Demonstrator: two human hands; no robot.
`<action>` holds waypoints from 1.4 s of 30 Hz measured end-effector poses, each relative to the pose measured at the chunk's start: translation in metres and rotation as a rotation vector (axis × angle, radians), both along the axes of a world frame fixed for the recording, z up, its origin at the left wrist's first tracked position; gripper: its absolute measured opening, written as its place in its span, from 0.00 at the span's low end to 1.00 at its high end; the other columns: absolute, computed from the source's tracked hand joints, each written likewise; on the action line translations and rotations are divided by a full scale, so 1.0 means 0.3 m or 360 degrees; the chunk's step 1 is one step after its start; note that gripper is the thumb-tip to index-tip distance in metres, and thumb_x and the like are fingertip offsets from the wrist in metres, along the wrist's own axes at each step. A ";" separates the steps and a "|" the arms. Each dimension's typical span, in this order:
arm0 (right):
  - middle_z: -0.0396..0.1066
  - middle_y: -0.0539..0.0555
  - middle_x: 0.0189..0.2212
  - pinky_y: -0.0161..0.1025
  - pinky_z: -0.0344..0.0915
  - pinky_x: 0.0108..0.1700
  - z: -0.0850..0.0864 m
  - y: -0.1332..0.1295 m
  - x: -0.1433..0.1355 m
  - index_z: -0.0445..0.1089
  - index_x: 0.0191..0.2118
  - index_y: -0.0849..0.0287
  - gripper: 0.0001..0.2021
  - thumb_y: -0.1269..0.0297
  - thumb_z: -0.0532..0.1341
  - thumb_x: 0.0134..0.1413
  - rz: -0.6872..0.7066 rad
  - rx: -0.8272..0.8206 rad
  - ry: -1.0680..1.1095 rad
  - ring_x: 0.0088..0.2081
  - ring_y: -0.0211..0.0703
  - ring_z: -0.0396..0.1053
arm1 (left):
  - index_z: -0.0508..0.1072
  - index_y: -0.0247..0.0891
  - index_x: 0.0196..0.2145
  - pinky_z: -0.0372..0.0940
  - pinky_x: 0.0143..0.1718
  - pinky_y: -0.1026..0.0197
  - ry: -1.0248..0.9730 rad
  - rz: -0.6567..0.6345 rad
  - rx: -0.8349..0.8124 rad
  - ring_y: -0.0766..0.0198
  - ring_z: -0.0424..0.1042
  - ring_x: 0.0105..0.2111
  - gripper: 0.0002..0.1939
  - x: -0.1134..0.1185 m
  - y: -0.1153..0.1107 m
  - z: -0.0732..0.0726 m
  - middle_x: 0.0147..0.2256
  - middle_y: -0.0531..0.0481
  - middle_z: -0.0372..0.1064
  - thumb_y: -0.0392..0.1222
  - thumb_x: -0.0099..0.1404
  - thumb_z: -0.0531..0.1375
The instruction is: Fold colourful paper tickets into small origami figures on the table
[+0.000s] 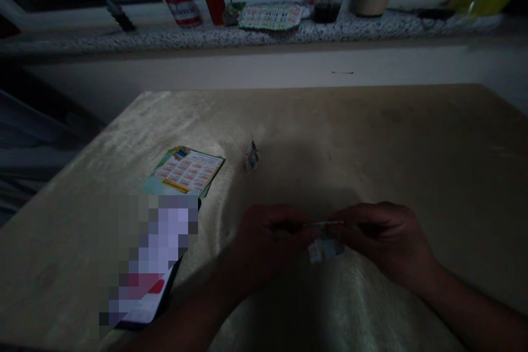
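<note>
1. The left hand is pinched narrow, thumb against fingers, on the left end of a small piece of folded paper.
2. The right hand pinches the right end of that same paper, so the piece sits between the two hands, above the near part of the desk, a little right of the middle.
3. The paper's upper edge shows as a thin pale line; its finer print is too dark for me to read.
4. Farther off and to the left, a small crumpled-looking folded piece stands alone on the desk.
5. Left of it lies a stack of printed cards, slightly fanned, with rows of reddish print.
6. Nearer, on the left, a phone lies beside the left forearm, its lit screen mostly blurred out.
7. On the far windowsill I see a red can, a crumpled printed packet and a glass with dark liquid.
</note>
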State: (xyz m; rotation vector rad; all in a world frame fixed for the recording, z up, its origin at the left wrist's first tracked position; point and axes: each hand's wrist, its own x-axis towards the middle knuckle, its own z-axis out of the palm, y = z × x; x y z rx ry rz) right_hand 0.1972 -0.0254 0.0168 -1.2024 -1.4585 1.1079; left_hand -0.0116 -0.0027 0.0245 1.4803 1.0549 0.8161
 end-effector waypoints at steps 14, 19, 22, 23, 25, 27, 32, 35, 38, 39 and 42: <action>0.80 0.50 0.23 0.26 0.68 0.23 0.008 0.002 0.004 0.83 0.31 0.53 0.06 0.73 0.72 0.49 0.0181 -0.0085 0.0221 0.22 0.35 0.75 | 0.83 0.39 0.36 0.69 0.29 0.70 -0.0060 -0.0148 -0.0016 0.68 0.78 0.28 0.05 0.001 -0.003 0.002 0.30 0.52 0.82 0.36 0.63 0.67; 0.79 0.49 0.21 0.26 0.67 0.23 0.022 0.003 -0.005 0.83 0.29 0.55 0.07 0.76 0.70 0.50 0.0260 -0.0020 0.0177 0.22 0.35 0.75 | 0.84 0.38 0.35 0.65 0.27 0.72 0.0037 -0.0218 0.0277 0.71 0.77 0.25 0.04 -0.003 -0.007 0.005 0.28 0.53 0.81 0.34 0.64 0.67; 0.79 0.49 0.21 0.26 0.68 0.24 0.020 0.003 -0.011 0.83 0.29 0.54 0.07 0.75 0.71 0.49 0.0229 -0.0053 0.0194 0.22 0.35 0.75 | 0.84 0.37 0.34 0.65 0.26 0.73 0.0024 -0.0148 0.0377 0.72 0.76 0.24 0.04 -0.003 -0.011 0.006 0.27 0.53 0.81 0.32 0.62 0.67; 0.80 0.49 0.22 0.26 0.69 0.24 0.016 0.003 -0.012 0.83 0.30 0.53 0.07 0.74 0.72 0.49 0.0210 -0.0074 0.0209 0.23 0.35 0.76 | 0.84 0.36 0.33 0.64 0.26 0.73 0.0027 -0.0116 0.0418 0.72 0.75 0.23 0.04 -0.002 -0.013 0.005 0.26 0.53 0.81 0.31 0.62 0.68; 0.81 0.50 0.25 0.27 0.70 0.25 0.008 0.000 -0.014 0.83 0.33 0.52 0.07 0.72 0.73 0.49 0.0174 -0.0096 0.0232 0.25 0.36 0.77 | 0.83 0.36 0.33 0.64 0.26 0.73 0.0025 -0.0057 0.0499 0.73 0.75 0.22 0.04 0.000 -0.016 0.002 0.25 0.53 0.80 0.31 0.62 0.67; 0.81 0.50 0.25 0.27 0.70 0.25 0.003 -0.003 -0.014 0.83 0.33 0.53 0.06 0.71 0.72 0.50 0.0144 -0.0085 0.0215 0.24 0.36 0.76 | 0.83 0.36 0.33 0.64 0.25 0.73 0.0012 -0.0013 0.0556 0.73 0.74 0.22 0.04 0.002 -0.017 -0.002 0.24 0.53 0.79 0.31 0.62 0.67; 0.79 0.48 0.22 0.26 0.67 0.23 0.006 -0.006 -0.008 0.82 0.30 0.54 0.06 0.73 0.71 0.52 0.0135 -0.0004 0.0103 0.22 0.33 0.74 | 0.83 0.36 0.33 0.65 0.25 0.72 0.0020 -0.0023 0.0579 0.71 0.75 0.22 0.04 0.007 -0.016 -0.003 0.25 0.52 0.79 0.32 0.62 0.67; 0.79 0.48 0.22 0.25 0.66 0.24 0.007 -0.003 -0.007 0.82 0.30 0.54 0.06 0.73 0.70 0.53 0.0193 -0.0016 0.0103 0.22 0.32 0.73 | 0.83 0.36 0.32 0.64 0.24 0.72 0.0006 -0.0028 0.0563 0.72 0.73 0.21 0.03 0.005 -0.018 -0.002 0.24 0.52 0.79 0.32 0.62 0.67; 0.80 0.48 0.25 0.25 0.68 0.25 0.005 -0.001 -0.009 0.82 0.32 0.53 0.06 0.73 0.71 0.52 0.0167 0.0003 0.0144 0.25 0.33 0.75 | 0.84 0.38 0.34 0.63 0.23 0.71 0.0032 -0.0044 0.0463 0.71 0.73 0.21 0.04 0.001 -0.019 -0.011 0.24 0.53 0.79 0.35 0.63 0.67; 0.81 0.49 0.25 0.26 0.68 0.26 0.005 -0.001 -0.008 0.81 0.32 0.54 0.06 0.73 0.71 0.52 0.0148 0.0021 0.0140 0.25 0.34 0.75 | 0.84 0.39 0.34 0.63 0.23 0.70 0.0043 -0.0056 0.0409 0.70 0.74 0.22 0.04 0.000 -0.019 -0.016 0.25 0.52 0.80 0.36 0.63 0.67; 0.80 0.49 0.24 0.26 0.67 0.24 0.007 -0.004 -0.003 0.81 0.31 0.55 0.05 0.73 0.70 0.53 0.0118 0.0069 0.0063 0.23 0.34 0.74 | 0.84 0.41 0.36 0.66 0.26 0.69 0.0042 -0.0081 0.0241 0.68 0.77 0.25 0.04 -0.001 -0.014 -0.026 0.27 0.52 0.81 0.39 0.63 0.67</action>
